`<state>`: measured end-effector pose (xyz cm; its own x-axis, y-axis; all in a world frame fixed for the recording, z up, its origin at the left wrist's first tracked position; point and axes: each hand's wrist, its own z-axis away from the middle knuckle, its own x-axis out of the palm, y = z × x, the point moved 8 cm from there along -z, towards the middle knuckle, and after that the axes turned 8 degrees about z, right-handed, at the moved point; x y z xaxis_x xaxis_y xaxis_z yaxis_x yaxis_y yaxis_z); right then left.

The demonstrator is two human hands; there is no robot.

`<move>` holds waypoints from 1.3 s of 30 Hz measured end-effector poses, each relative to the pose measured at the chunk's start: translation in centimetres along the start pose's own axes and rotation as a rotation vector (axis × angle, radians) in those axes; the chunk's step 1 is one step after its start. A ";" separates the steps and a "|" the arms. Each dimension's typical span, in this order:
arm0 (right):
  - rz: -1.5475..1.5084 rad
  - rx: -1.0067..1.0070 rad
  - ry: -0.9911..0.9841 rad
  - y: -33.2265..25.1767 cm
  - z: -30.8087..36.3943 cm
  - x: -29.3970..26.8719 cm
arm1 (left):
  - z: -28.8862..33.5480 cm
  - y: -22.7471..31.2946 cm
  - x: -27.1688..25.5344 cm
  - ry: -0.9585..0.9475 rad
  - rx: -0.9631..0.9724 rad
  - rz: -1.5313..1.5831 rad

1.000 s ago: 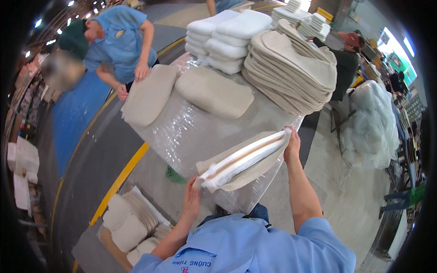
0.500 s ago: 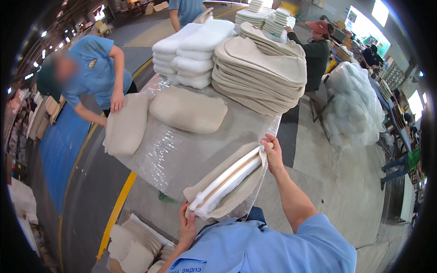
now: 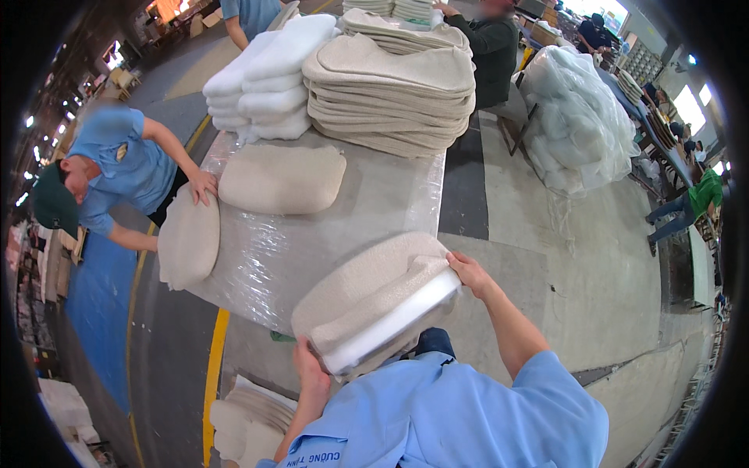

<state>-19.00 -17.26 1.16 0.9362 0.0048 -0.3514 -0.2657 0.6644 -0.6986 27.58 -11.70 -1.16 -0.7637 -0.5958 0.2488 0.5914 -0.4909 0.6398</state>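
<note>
At the table's near edge I hold a beige cushion cover (image 3: 363, 285) with white padding (image 3: 394, 326) showing along its open side nearest me. My right hand (image 3: 470, 274) is closed on the far right end of the cushion, its fingers partly hidden under the fabric. At the opposite, lower left end, my left hand (image 3: 312, 368) grips the corner of the cover, with some fingers out of sight beneath it. A plump beige cushion (image 3: 282, 179) lies on the plastic-wrapped table (image 3: 253, 261). Further left, a co-worker's two hands hold another beige cushion (image 3: 189, 242).
Stacked white pads (image 3: 265, 82) and a tall pile of beige covers (image 3: 386, 105) stand at the table's far end. Beige pieces (image 3: 250, 421) are stacked low at my left. A large clear bag of white stuff (image 3: 577, 125) sits at the right; other people stand beyond.
The upper flap of the cover now lies over most of the padding, which lay exposed down the middle before. Both hands still hold the ends. The co-worker's head has lowered, and my view has shifted.
</note>
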 end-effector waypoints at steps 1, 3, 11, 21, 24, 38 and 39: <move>-0.142 -0.109 0.005 -1.0 0.2 -0.6 | 0.3 1.7 1.7 -0.064 0.126 0.044; -0.355 -0.189 0.048 -2.8 0.9 -1.8 | 1.7 6.0 4.0 -0.174 0.394 0.138; -0.755 -0.319 0.090 -9.0 -1.2 0.1 | -3.6 10.1 4.4 -0.191 0.334 0.225; -0.489 -0.220 -0.100 -5.2 1.2 -1.2 | -0.4 6.2 0.9 -0.306 -0.124 -0.054; -0.252 -0.202 -0.256 -5.7 3.3 -0.6 | 2.4 6.5 1.4 -0.337 -0.145 -0.316; 1.067 -0.249 -0.296 -8.8 -2.7 4.9 | -2.1 4.6 17.3 -0.522 0.653 -1.724; 1.099 -0.274 -0.300 -9.3 -3.6 5.8 | -2.4 3.2 19.2 -0.534 0.637 -1.783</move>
<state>-11.92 -26.10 3.36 0.1794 0.6769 -0.7139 -0.9720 0.0101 -0.2347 15.44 -26.22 3.90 -0.3424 0.5141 -0.7864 -0.8789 0.1207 0.4616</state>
